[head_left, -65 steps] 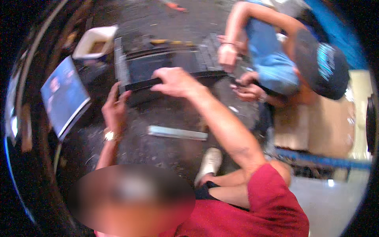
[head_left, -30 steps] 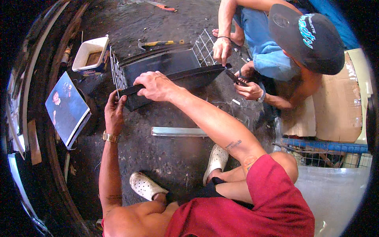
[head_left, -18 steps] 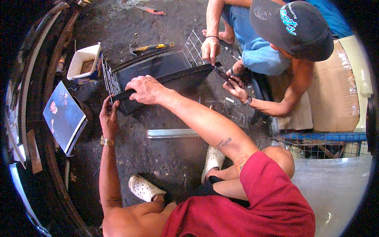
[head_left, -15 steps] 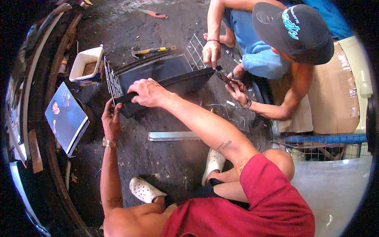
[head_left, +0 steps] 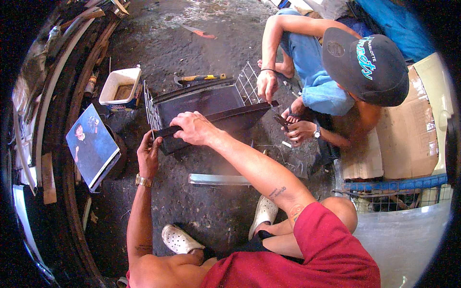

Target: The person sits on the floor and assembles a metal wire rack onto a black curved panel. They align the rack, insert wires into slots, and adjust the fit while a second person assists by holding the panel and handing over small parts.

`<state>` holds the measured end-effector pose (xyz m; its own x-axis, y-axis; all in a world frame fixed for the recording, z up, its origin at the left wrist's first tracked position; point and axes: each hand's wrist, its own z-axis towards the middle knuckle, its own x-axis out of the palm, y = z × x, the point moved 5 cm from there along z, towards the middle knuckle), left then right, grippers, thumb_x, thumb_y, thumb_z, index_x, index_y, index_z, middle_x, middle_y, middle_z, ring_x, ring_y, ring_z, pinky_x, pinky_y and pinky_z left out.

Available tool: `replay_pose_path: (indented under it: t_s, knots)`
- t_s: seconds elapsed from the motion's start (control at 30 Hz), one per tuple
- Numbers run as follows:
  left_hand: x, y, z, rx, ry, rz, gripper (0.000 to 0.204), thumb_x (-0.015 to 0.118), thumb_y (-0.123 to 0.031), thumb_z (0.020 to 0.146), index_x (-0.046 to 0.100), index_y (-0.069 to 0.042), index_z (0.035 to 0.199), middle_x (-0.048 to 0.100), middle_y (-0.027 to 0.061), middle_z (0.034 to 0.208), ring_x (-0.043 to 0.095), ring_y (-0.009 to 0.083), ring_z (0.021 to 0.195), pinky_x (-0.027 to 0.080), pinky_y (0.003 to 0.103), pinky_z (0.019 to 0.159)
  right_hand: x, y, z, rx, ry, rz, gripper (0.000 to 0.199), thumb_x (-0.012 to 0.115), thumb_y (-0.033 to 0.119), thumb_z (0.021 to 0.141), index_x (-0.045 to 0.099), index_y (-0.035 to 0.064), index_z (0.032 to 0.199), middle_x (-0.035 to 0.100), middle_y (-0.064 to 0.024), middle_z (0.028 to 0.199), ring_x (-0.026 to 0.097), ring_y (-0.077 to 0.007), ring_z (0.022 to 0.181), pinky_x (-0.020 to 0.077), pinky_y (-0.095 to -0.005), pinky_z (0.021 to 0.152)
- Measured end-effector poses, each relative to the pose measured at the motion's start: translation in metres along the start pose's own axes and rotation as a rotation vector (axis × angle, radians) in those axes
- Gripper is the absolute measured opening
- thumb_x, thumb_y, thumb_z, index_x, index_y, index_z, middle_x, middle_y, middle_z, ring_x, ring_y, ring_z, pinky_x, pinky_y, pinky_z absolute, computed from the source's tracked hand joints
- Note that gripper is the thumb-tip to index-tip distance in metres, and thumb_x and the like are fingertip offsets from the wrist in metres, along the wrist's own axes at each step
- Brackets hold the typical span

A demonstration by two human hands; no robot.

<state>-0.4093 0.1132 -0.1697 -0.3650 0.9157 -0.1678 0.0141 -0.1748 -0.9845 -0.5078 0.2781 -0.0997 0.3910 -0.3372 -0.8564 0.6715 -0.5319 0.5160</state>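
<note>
A black box-like frame [head_left: 201, 98] with white wire-grid ends stands on the dark floor in front of me. My left hand [head_left: 148, 152] pinches its near left corner, where the wire grid [head_left: 152, 111] meets a black bar [head_left: 230, 114]. Over the left part of that bar, my right hand [head_left: 194, 128] is closed with fingers curled round it. Across from me, a crouching co-worker in a dark cap [head_left: 367, 67] has one hand [head_left: 267, 85] at the bar's right end. The co-worker's other hand [head_left: 301, 132] holds dark pliers [head_left: 282, 120] close to that end.
A hammer [head_left: 201, 78] lies behind the frame, a handsaw [head_left: 199, 32] farther off. To the left are a white tub [head_left: 120, 86] and a tilted picture panel [head_left: 92, 146], with timber [head_left: 48, 96] beyond. A metal strip [head_left: 218, 179] lies nearer me; cardboard [head_left: 408, 129] stands right.
The whole scene has shifted down and slightly right in view. Both my hands keep their hold on the frame. The co-worker's pliers sit slightly lower relative to the bar's end.
</note>
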Motion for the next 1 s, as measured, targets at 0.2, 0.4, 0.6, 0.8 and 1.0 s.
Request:
replay_pose_path:
  t_s: [0.2, 0.4, 0.6, 0.8, 1.0]
  knots:
    - [0.002, 0.0, 0.006, 0.054, -0.016, 0.025, 0.037, 0.072, -0.022, 0.096, 0.063, -0.004, 0.127, 0.056, -0.0045, 0.086, 0.047, 0.0062, 0.076, 0.041, 0.023, 0.065, 0.001, -0.006, 0.001, -0.013, -0.032, -0.004, 0.034, 0.073, 0.025, 0.084, 0.069, 0.0054, 0.112, 0.068, -0.0156, 0.11, 0.063, -0.0342, 0.109, 0.0498, -0.0459, 0.095]
    - [0.002, 0.0, 0.01, 0.072, -0.029, 0.028, 0.032, 0.072, -0.014, 0.094, 0.065, -0.001, 0.122, 0.061, -0.0008, 0.09, 0.05, 0.0083, 0.072, 0.044, 0.024, 0.064, 0.005, -0.009, 0.002, -0.041, -0.041, -0.076, 0.036, 0.071, 0.026, 0.083, 0.068, 0.0061, 0.112, 0.067, -0.0162, 0.111, 0.062, -0.0358, 0.108, 0.0482, -0.048, 0.092]
    - [0.003, 0.007, 0.005, -0.074, -0.022, -0.097, 0.036, 0.076, -0.016, 0.091, 0.065, -0.002, 0.122, 0.063, -0.0009, 0.092, 0.055, 0.006, 0.081, 0.047, 0.023, 0.07, 0.0, -0.002, 0.0, -0.035, -0.046, -0.029, 0.034, 0.071, 0.027, 0.086, 0.069, 0.0075, 0.113, 0.068, -0.0134, 0.11, 0.062, -0.0335, 0.109, 0.0489, -0.0458, 0.091]
    - [0.007, 0.007, 0.002, -0.043, -0.021, -0.147, 0.038, 0.077, -0.015, 0.09, 0.064, -0.001, 0.123, 0.063, -0.002, 0.092, 0.055, 0.0062, 0.082, 0.048, 0.024, 0.072, 0.002, -0.005, -0.005, -0.007, -0.041, -0.03, 0.034, 0.071, 0.029, 0.085, 0.069, 0.0103, 0.114, 0.068, -0.0118, 0.113, 0.061, -0.0308, 0.113, 0.0461, -0.045, 0.096]
    - [0.005, -0.001, 0.002, -0.072, -0.013, 0.012, 0.037, 0.076, -0.014, 0.09, 0.065, 0.0, 0.122, 0.064, -0.0006, 0.093, 0.056, 0.0074, 0.083, 0.049, 0.024, 0.074, 0.002, -0.005, -0.003, -0.046, -0.089, -0.078, 0.035, 0.072, 0.029, 0.084, 0.07, 0.0105, 0.114, 0.068, -0.0116, 0.111, 0.062, -0.0314, 0.11, 0.0472, -0.0452, 0.094]
